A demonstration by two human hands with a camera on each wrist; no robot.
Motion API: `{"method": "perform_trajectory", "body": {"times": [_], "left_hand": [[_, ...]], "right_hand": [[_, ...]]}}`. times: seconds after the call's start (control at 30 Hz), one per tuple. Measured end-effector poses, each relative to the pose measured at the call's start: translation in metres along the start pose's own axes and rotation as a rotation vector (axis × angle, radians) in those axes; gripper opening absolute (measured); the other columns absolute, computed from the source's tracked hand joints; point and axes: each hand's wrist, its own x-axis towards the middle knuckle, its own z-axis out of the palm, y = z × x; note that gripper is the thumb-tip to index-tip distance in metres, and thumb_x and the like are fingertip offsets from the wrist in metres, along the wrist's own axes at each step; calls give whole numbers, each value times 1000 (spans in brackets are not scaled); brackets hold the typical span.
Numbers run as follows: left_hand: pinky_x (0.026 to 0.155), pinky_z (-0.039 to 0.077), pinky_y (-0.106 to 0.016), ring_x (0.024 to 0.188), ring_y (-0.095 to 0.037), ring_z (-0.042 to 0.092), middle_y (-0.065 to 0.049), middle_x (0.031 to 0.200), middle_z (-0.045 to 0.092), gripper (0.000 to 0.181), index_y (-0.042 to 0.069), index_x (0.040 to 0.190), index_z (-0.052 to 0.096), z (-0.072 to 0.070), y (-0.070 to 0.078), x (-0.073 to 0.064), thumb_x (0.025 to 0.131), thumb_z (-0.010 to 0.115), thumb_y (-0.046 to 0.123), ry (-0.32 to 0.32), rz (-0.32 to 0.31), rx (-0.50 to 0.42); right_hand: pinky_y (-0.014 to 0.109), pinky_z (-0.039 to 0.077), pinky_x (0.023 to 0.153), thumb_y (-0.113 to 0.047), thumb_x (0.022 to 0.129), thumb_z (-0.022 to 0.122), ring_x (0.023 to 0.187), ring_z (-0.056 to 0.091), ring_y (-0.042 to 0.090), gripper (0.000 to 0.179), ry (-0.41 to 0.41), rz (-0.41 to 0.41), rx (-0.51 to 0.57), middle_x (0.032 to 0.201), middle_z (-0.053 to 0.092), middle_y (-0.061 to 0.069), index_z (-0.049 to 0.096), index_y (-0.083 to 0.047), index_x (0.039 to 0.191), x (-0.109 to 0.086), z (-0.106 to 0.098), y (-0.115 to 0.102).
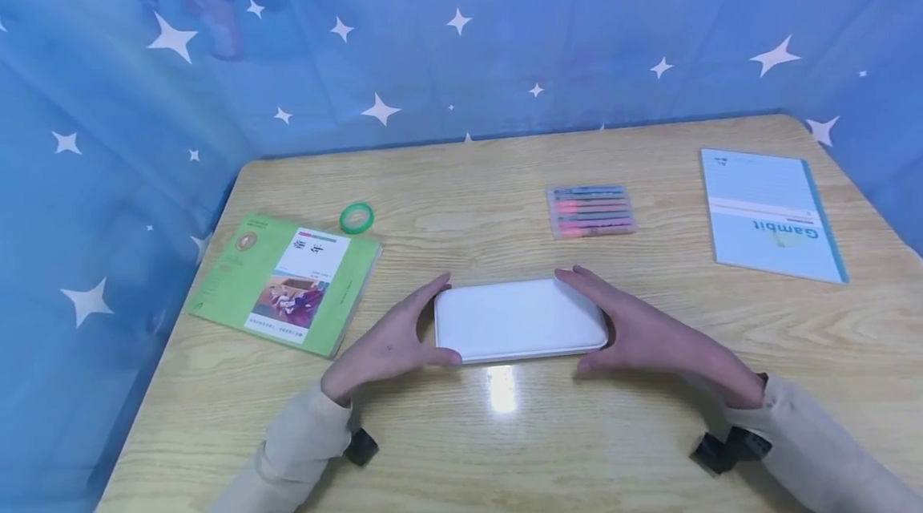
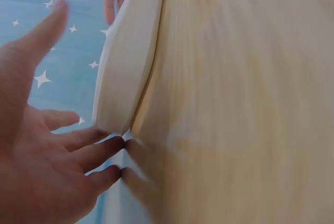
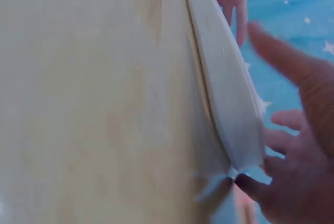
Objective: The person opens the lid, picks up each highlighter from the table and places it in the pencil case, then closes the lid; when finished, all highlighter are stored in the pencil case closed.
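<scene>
A flat white rectangular case (image 1: 519, 321) with rounded corners lies lengthwise across the middle of the wooden table. At its left end is my left hand (image 1: 392, 343), thumb by the near corner and fingers by the far corner. My right hand (image 1: 645, 330) frames the opposite end the same way. In the left wrist view the fingers (image 2: 99, 153) reach the end of the case (image 2: 128, 67), while the thumb is spread away. The right wrist view likewise has the fingertips right at the end of the case (image 3: 224, 78), with the thumb (image 3: 279, 54) apart from it.
Left of the case lies a green book (image 1: 288, 284), with a green tape roll (image 1: 356, 218) beyond it. A clear pack of coloured pens (image 1: 591, 211) sits behind the case. A light blue notebook (image 1: 771, 212) is at the far right. A starry blue curtain (image 1: 461, 64) hangs behind.
</scene>
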Motion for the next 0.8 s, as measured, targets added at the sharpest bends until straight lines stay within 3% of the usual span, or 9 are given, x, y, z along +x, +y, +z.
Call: {"method": "perform_trajectory", "body": {"times": [0.23, 0.4, 0.57, 0.67, 0.8], "left_hand": [[102, 33, -36, 120, -18, 43, -5, 135, 41, 105, 8, 144, 32, 9, -2, 4, 59, 90, 29, 13, 70, 78], [95, 40, -36, 109, -18, 48, -4, 128, 45, 96, 8, 138, 38, 10, -1, 8, 56, 87, 23, 48, 109, 151], [91, 42, -34, 104, -15, 49, -1, 125, 48, 93, 9, 134, 43, 7, -1, 10, 53, 86, 25, 54, 117, 176], [90, 42, -33, 104, -15, 49, 1, 125, 48, 92, 10, 134, 44, 6, -2, 11, 53, 86, 25, 42, 110, 175], [90, 42, -33, 104, -15, 49, 0, 127, 48, 93, 10, 134, 44, 4, -1, 12, 53, 86, 26, 41, 106, 178]], "right_hand": [[50, 27, 104, -27, 65, 88, 136, 25, 29, 104, 64, -33, -81, 150, 29, 10, 28, -17, 150, 4, 3, 4], [52, 31, 101, -34, 60, 89, 130, 36, 33, 102, 116, -28, -145, 144, 39, 13, 38, -13, 146, 4, 1, 3], [50, 35, 98, -41, 55, 90, 126, 42, 29, 114, 135, -34, -187, 140, 47, 7, 33, -7, 147, 4, 1, 3], [49, 37, 97, -43, 55, 90, 124, 44, 27, 116, 136, -30, -209, 139, 48, 5, 31, -5, 148, 5, -1, 4], [53, 37, 96, -47, 55, 89, 125, 43, 33, 111, 134, -21, -222, 141, 45, 12, 38, -9, 146, 6, -4, 4]]}}
